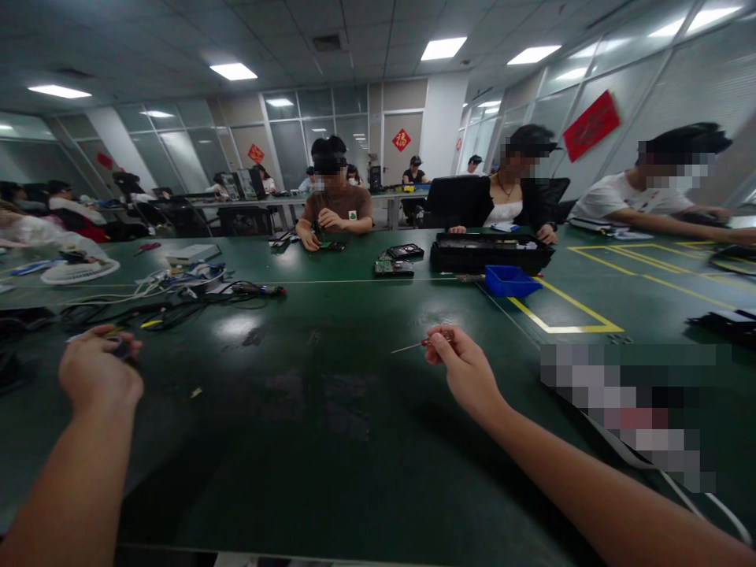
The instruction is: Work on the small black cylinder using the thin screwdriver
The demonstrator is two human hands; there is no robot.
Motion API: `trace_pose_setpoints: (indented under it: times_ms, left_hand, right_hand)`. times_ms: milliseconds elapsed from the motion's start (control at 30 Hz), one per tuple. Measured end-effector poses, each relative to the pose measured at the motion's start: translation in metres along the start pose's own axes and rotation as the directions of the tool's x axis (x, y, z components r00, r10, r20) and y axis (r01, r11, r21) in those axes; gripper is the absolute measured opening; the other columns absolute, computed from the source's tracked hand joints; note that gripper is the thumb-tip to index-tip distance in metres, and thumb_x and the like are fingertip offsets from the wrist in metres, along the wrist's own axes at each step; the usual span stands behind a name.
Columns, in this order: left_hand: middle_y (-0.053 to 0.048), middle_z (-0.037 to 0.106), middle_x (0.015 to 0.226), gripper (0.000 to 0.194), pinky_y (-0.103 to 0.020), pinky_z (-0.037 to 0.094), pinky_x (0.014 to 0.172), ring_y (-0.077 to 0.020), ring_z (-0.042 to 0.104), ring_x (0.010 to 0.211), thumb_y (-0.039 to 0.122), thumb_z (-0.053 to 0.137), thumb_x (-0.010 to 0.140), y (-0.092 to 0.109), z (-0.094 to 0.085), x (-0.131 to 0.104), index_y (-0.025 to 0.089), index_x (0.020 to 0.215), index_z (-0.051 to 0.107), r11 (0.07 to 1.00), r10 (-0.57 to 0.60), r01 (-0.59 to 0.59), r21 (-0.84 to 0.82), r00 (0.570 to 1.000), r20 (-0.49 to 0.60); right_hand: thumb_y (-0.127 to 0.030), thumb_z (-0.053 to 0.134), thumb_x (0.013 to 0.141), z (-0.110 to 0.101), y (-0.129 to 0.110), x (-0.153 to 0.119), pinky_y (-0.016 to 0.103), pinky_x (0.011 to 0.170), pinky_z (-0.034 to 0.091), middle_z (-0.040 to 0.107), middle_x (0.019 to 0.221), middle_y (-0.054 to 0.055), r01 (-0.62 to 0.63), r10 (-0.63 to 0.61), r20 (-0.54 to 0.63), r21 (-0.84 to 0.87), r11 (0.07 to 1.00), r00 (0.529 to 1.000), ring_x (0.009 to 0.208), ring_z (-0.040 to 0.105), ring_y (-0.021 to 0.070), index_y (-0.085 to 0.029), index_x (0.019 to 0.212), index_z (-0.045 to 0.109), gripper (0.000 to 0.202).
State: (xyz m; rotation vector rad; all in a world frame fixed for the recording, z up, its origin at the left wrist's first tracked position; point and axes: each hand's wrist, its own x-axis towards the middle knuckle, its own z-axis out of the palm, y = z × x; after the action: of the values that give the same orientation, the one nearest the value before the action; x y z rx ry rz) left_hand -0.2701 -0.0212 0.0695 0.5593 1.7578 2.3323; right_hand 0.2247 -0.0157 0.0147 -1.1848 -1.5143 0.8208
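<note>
My right hand [466,368] is closed around the handle of a small screwdriver [409,346], whose thin metal shaft points left above the green table. Part of the reddish handle shows between thumb and fingers. At the left, my left hand [99,372] curls around a dark object [123,346] with a bit of yellow by it; the fingers cover most of it, so its kind is unclear. Just beyond that hand lies a tangle of black cables [177,312]. A small pale scrap [196,392] rests on the table between my hands.
Hard drives [394,268], a black tray [490,253] and a blue bin [511,281] stand across the green table [331,504]. Yellow tape [584,327] marks the right side. A blurred-out flat object [626,417] lies near my right forearm. Several people sit opposite.
</note>
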Motion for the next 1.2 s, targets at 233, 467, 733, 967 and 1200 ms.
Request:
trace_pose_setpoints:
  times_ms: [233, 467, 733, 967, 1200]
  left_hand:
    - [-0.002, 0.05, 0.064, 0.028, -0.025, 0.037, 0.055, -0.0132, 0.048, 0.055, 0.002, 0.045, 0.056, 0.034, 0.069, -0.095, 0.013, 0.08, 0.055, 0.945, -0.106, 0.228, -0.235, 0.892, 0.439]
    - [-0.003, 0.051, 0.069, 0.032, -0.028, 0.037, 0.058, -0.0157, 0.05, 0.06, 0.011, 0.048, 0.057, 0.012, 0.126, -0.193, 0.018, 0.087, 0.055, 0.911, -0.131, 0.388, -0.14, 0.594, 0.794]
    - [-0.008, 0.058, 0.101, 0.054, -0.04, 0.042, 0.086, -0.0229, 0.057, 0.093, 0.004, 0.061, 0.066, -0.03, 0.122, -0.265, 0.024, 0.115, 0.049, 0.971, 0.061, -0.237, 0.004, 0.266, 0.962]
    - [-0.012, 0.064, 0.111, 0.031, -0.044, 0.045, 0.095, -0.027, 0.06, 0.106, 0.006, 0.063, 0.081, -0.061, 0.119, -0.251, 0.02, 0.108, 0.06, 0.901, 0.03, -0.432, 0.036, 0.143, 0.989]
    - [-0.004, 0.067, 0.122, 0.043, -0.041, 0.042, 0.106, -0.023, 0.06, 0.115, 0.01, 0.071, 0.081, -0.059, 0.12, -0.248, 0.026, 0.12, 0.066, 0.863, 0.075, -0.505, -0.021, 0.088, 0.993]
  right_hand:
    - [-0.044, 0.048, 0.097, 0.001, 0.005, 0.001, 0.036, 0.073, 0.049, 0.064, 0.079, 0.002, 0.007, -0.007, -0.004, 0.017, 1.0, 1.0, 0.074, 0.061, 0.0198, -0.022, 0.102, 0.059, 0.026]
    - [-0.046, 0.049, 0.096, -0.001, 0.006, 0.001, 0.037, 0.074, 0.05, 0.065, 0.078, 0.002, 0.01, -0.01, -0.002, -0.007, 1.0, 1.0, 0.075, 0.062, 0.0203, -0.022, 0.102, 0.06, 0.027]
    - [-0.045, 0.05, 0.096, 0.001, 0.001, 0.001, 0.037, 0.073, 0.049, 0.066, 0.081, 0.002, -0.018, 0.025, 0.091, -0.068, 0.998, 0.996, 0.077, 0.063, 0.0202, -0.021, 0.103, 0.065, 0.029]
    - [-0.044, 0.056, 0.092, 0.0, -0.003, -0.002, 0.037, 0.073, 0.05, 0.07, 0.081, 0.004, -0.008, 0.013, 0.078, -0.054, 0.998, 0.997, 0.076, 0.065, 0.0209, -0.02, 0.101, 0.069, 0.028]
    - [-0.043, 0.059, 0.09, 0.0, -0.003, -0.002, 0.04, 0.084, 0.054, 0.075, 0.095, 0.007, -0.003, -0.001, 0.07, 0.067, 0.998, 0.998, 0.088, 0.07, 0.0228, -0.02, 0.106, 0.068, 0.029]
